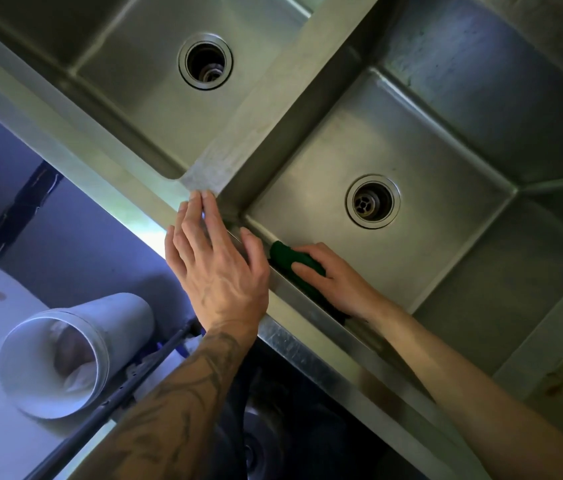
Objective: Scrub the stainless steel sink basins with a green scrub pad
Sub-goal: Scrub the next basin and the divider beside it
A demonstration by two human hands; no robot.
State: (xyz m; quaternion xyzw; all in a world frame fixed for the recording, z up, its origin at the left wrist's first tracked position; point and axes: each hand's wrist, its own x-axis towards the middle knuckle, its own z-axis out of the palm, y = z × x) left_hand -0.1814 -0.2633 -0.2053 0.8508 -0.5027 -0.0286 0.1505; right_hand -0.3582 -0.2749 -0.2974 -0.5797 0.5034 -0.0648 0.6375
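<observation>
Fingers on our left hand [219, 271] are straight and a little spread. They hold nothing. The hand lies flat on the front rim [127, 174] of the sink, in the middle of the frame. Two fingertips [206, 195] touch the spot where the strip [273, 109] between the two bowls meets that rim.

Our right hand [337, 282], just right of the middle, grips the green scrub pad [282, 252]. One finger lies curled across the front of the pad. We cannot tell where the other fingers are, as the pad hides them. The pad is pressed on the near wall of the right bowl [394, 140], just under the rim and just beside our left thumb [250, 242]. The round drain [373, 201] sits above the pad, well apart from it.
</observation>
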